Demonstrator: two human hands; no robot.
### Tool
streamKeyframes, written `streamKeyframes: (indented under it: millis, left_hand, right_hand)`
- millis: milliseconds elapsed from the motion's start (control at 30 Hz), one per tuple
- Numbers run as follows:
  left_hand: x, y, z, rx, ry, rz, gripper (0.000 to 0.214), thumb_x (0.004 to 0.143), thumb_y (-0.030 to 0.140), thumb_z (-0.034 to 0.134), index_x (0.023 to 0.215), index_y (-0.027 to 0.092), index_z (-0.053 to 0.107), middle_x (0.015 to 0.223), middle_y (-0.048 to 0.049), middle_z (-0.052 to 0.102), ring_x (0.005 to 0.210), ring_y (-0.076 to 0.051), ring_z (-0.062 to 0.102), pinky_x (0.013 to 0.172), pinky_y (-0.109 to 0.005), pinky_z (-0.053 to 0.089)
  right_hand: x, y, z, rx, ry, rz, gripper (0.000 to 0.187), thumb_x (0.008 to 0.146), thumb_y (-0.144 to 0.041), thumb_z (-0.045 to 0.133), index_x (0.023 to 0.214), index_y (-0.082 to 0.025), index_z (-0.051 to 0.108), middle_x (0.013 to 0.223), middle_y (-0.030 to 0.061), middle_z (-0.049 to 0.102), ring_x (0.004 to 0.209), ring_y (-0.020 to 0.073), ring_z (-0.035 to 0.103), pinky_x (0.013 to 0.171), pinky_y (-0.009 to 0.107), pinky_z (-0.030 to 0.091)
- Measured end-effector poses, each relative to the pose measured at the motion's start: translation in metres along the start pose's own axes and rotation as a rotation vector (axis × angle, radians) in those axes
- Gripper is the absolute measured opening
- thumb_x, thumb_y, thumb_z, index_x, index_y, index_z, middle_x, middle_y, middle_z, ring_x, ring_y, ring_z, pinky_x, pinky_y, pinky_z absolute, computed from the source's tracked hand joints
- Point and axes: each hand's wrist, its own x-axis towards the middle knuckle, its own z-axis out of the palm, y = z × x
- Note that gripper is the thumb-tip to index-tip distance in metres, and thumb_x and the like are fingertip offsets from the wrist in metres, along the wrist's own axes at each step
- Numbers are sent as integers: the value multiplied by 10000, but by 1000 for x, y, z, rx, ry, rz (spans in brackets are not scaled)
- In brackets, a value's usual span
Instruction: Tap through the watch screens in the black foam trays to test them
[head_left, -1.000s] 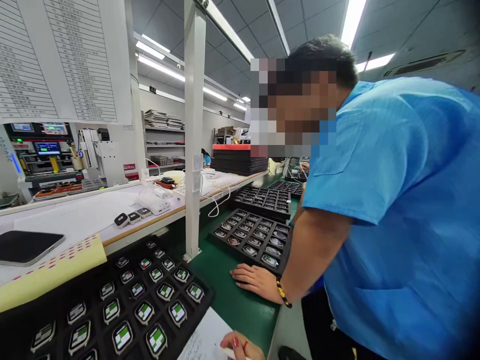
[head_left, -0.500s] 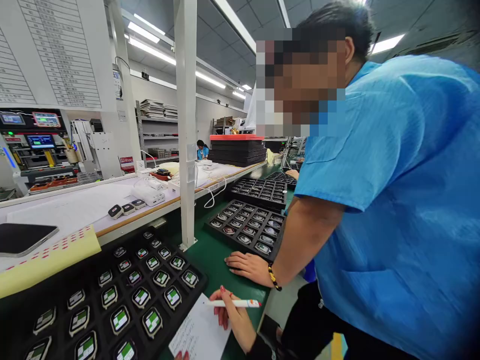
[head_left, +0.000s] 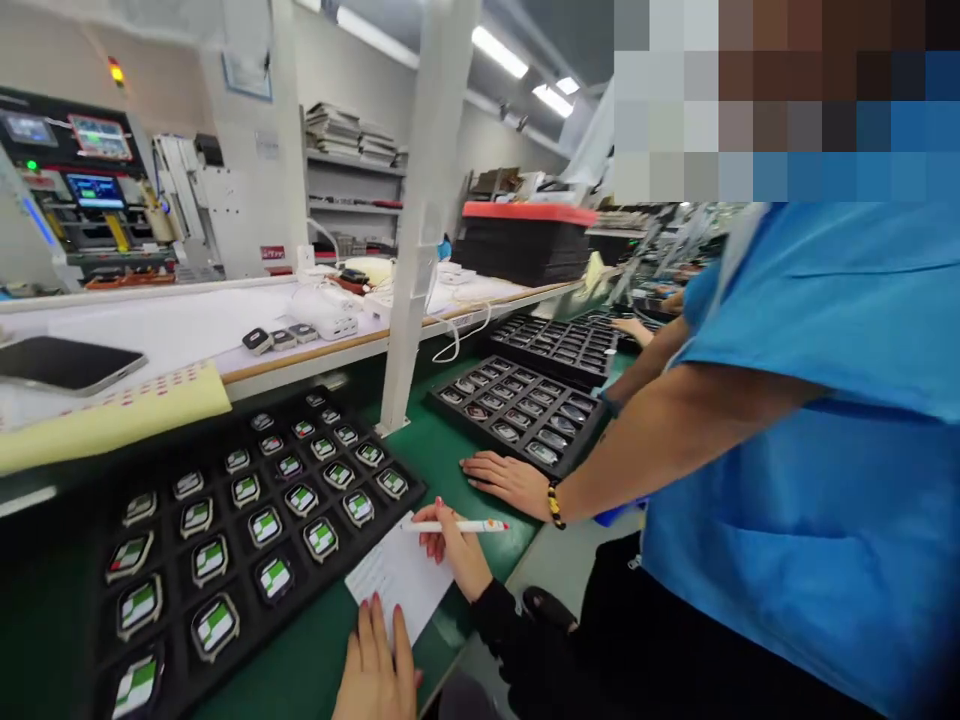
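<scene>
Green bench [head_left: 442, 500]; right hand [head_left: 457, 555] fingers pinching pen [head_left: 457, 526]; left hand [head_left: 375, 665] flat, fingers together, on paper [head_left: 401, 575]; co-worker's hand [head_left: 506, 480] beside.

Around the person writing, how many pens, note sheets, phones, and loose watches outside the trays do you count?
White pen with red tip, in the right hand: 1
White paper sheet, under the left hand: 1
Small dark watch bodies on the white shelf: 3
Dark flat phone: 1
Total: 6
</scene>
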Motion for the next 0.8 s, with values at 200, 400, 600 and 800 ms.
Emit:
streamKeyframes:
  millis: [200, 400, 600, 800]
  left_hand:
    - [-2, 27, -14, 70, -119, -140, 602, 733, 423, 783, 1203, 71, 649, 1231, -281, 599, 1088, -400, 635, 813, -484, 578]
    - [-4, 33, -25, 62, -173, -131, 851, 652, 605, 784, 1227, 2, 614, 1257, -320, 561, 1142, -431, 594, 870, -502, 552]
    - [-7, 30, -40, 5, -165, -83, 788, 676, 546, 784, 1281, 78, 594, 1362, -194, 540, 1240, -375, 536, 985, -470, 504]
    - [-12, 38, -37, -28, -87, -3, 462, 824, 334, 603, 1189, 55, 654, 1272, -129, 633, 1189, -260, 589, 1009, -361, 458]
  right_hand:
    - [-6, -12, -8, -95, -199, 62, 697, 773, -821, 527, 749, -143, 687, 591, 53, 610, 459, 129, 498, 408, 219, 402]
    - [-16, -25, -4, -163, -384, 81, 591, 827, -721, 584, 858, -141, 690, 685, 58, 644, 502, 139, 544, 451, 234, 464]
    - [-23, -15, 7, -186, -450, 101, 531, 805, -663, 646, 850, -135, 678, 579, 21, 608, 395, 104, 475, 364, 203, 403]
    - [-22, -10, 6, -159, -440, 101, 538, 827, -665, 617, 889, -135, 680, 604, 37, 635, 408, 118, 513, 377, 214, 439]
